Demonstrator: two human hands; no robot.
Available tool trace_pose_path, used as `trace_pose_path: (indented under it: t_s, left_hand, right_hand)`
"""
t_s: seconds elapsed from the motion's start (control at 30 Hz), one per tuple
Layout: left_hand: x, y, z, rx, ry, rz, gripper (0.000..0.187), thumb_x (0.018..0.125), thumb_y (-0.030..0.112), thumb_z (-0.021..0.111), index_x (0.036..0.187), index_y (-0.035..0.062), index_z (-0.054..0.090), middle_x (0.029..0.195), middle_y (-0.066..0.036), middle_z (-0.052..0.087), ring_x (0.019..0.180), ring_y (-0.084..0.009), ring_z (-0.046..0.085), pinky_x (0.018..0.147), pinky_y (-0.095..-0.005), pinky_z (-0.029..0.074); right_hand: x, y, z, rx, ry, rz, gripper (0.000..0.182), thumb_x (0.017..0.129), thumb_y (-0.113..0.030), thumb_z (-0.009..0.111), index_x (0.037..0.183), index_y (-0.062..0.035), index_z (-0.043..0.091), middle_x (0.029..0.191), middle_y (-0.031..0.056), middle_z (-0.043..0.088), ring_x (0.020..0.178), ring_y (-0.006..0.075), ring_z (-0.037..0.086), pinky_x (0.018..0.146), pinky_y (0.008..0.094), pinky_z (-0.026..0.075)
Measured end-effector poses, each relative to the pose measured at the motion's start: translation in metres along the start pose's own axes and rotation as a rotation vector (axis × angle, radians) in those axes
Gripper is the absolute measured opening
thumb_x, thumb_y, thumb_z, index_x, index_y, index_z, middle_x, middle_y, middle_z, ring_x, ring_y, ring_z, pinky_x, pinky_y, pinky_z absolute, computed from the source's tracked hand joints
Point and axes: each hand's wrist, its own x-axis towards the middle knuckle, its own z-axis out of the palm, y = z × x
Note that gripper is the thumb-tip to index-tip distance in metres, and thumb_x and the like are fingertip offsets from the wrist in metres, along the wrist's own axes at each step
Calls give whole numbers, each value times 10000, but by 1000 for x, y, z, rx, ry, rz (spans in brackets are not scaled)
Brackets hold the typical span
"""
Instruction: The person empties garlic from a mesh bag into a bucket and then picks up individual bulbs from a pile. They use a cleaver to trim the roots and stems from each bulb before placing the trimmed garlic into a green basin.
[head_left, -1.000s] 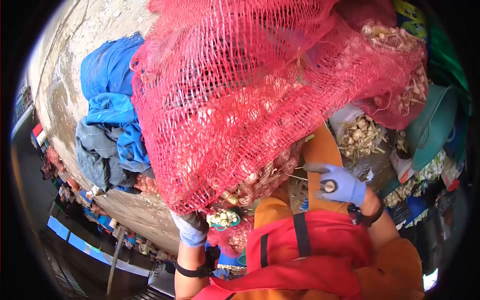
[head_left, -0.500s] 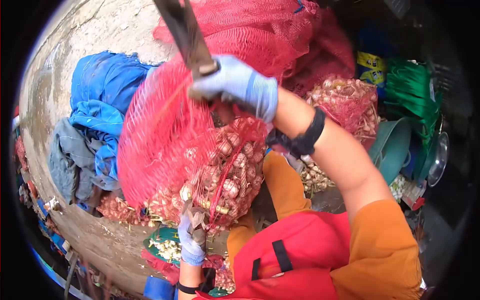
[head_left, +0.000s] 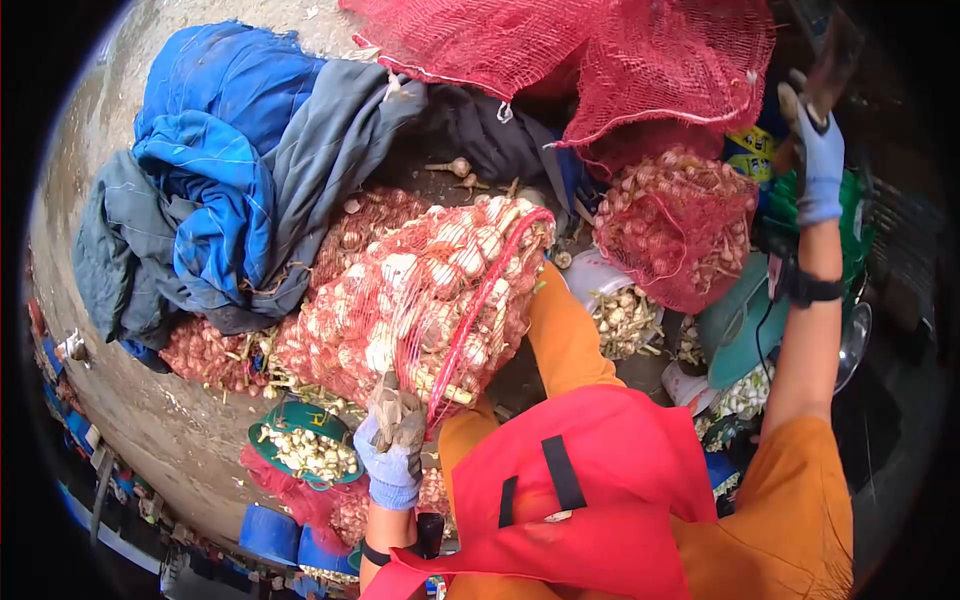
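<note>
A red mesh sack full of garlic bulbs leans in front of my knees, a thick red band running down its near side. My left hand, in a light glove with dirty fingers, is closed on the sack's lower corner. Far to the right, my raised right hand, also gloved, grips a broad-bladed knife with the blade pointing up. The blade lies in shadow, apart from the sack.
Loose red netting spreads across the back. A second garlic sack stands right of centre, beside a green basin. Blue and grey cloths are heaped at left. A green bowl of peeled garlic sits near my left hand.
My right hand has swung with the knife from above the sack to the far right. The loose red netting over the sack has moved away, uncovering garlic and grey cloth. My left hand keeps its hold.
</note>
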Motion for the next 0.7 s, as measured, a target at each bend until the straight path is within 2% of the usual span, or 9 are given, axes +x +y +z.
trace_pose_path:
  t_s: [0.03,0.1,0.17,0.23,0.3,0.37,0.43,0.5,0.7]
  left_hand:
    - [-13,3,-8,16,-4,-18,482,875,253,617,1237,-58,549,962,-45,626,835,-105,560,748,-268,468]
    - [-36,2,-23,-107,88,-147,493,884,293,606,1221,-64,560,943,-42,616,825,-107,552,752,-268,462]
    - [-55,3,-36,-105,65,-168,503,897,313,589,1217,-74,559,921,-39,603,809,-117,547,756,-270,457]
    - [-78,11,-46,-150,106,-212,518,910,323,570,1225,-87,535,888,-29,591,767,-114,539,743,-269,457]
    - [-98,0,-55,-261,163,-219,522,918,322,556,1221,-101,512,859,-33,585,739,-114,531,730,-271,457]
    - [-112,-5,-72,-220,60,-169,544,914,335,563,1222,-106,486,834,-46,577,717,-107,521,699,-263,446]
    - [-127,-6,-75,-281,149,-205,502,925,302,551,1216,-102,483,771,-46,544,647,-111,489,678,-257,442]
    - [-136,-21,-81,-424,197,-267,274,896,278,606,917,5,605,781,-50,606,644,-95,505,586,-243,391]
    - [-154,-41,-96,-410,215,-132,285,914,286,574,878,4,577,757,-70,604,608,-104,505,582,-265,437]
  right_hand:
    - [-48,-12,-17,-159,-2,173,393,854,-268,681,1161,-37,596,783,-75,510,595,16,402,507,183,303]
    - [-141,-25,-9,-66,-18,355,253,853,-158,657,1071,-50,592,724,-35,558,512,-11,419,436,155,262]
    - [-223,13,-4,-164,-378,451,287,825,-90,630,1105,-34,591,890,26,609,774,108,586,699,254,474]
    - [-289,37,19,-166,-652,470,389,813,-67,621,1194,-27,557,1018,53,607,925,139,583,866,287,458]
    - [-331,50,42,174,-572,730,474,804,-67,629,1264,-37,517,1086,61,585,924,133,577,860,279,469]
    - [-350,40,69,315,-540,800,534,815,-169,689,1292,-9,509,1109,47,609,938,99,559,773,251,457]
    - [-356,35,94,321,-613,863,438,774,-82,678,1181,-39,522,933,21,593,845,114,568,743,257,486]
    - [-357,24,117,287,-663,845,355,749,-87,702,1059,-43,535,875,6,575,758,104,544,663,258,471]
    - [-349,-8,134,178,-660,648,379,680,-112,778,960,-53,530,781,-18,512,668,90,483,596,248,433]
